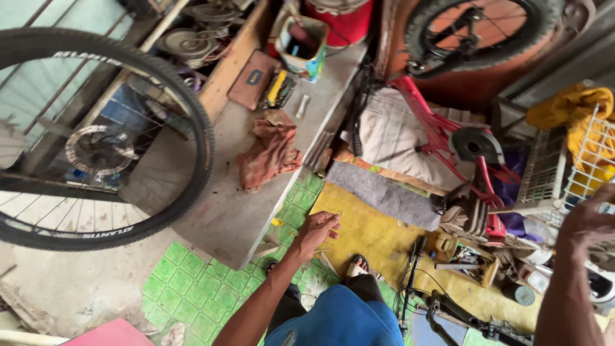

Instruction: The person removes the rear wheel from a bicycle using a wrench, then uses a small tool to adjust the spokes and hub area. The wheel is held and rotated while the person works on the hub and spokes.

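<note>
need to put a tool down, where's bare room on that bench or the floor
The grey bench top is bare between the red rag and its near corner. The yellow floor by the left hand is open. The right side, around the tool tray, is crowded.

The left arm is reaching forward and down from the lower middle of the view, bare to the wrist. The left hand (315,230) is hanging open, fingers loosely spread and holding nothing. The right forearm is rising steeply along the right edge. The right hand (588,221) is lifting higher, fingers curling loosely, blurred, and gripping nothing visible.
</note>
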A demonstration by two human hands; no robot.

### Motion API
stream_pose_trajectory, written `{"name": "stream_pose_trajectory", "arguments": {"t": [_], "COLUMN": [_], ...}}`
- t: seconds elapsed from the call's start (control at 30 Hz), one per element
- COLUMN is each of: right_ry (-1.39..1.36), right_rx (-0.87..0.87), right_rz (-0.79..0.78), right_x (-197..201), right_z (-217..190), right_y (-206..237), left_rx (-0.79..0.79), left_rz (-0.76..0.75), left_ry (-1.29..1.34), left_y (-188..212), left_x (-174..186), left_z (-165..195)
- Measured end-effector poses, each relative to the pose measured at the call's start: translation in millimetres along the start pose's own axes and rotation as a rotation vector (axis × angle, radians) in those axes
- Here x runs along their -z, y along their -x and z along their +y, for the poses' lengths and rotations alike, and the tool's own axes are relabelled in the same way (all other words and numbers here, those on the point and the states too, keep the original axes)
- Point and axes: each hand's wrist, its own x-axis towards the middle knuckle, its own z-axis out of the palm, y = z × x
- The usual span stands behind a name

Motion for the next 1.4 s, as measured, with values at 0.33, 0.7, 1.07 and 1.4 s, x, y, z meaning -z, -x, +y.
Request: {"name": "stream_pose_trajectory", "arguments": {"t": [0.33,0.7,1.07,1.4], "right_ry": [-0.552,-0.331,-0.139,-0.739], "right_rx": [-0.042,0.410,0.362,0.286], "right_rz": [-1.121,-1.014,-1.225,-1.679], "right_x": [-90.8,-173.9,-287.3,-339.3], "right_z": [-287.9,-533.0,-585.0,-585.1], "right_y": [233.4,387.0,387.1,316.7], "left_rx": [-0.053,-0.031,0.186,0.230], "left_rz": [0.030,0.134,0.277,0.264], "left_ry": [0.113,0.108,0.215,0.648], "left_y": [44.5,55.3,-15.8,-149.3], "left_x": [182.7,315.5,333.6,295.6], "left_z": [-49.0,-72.3,-72.1,60.5]}}
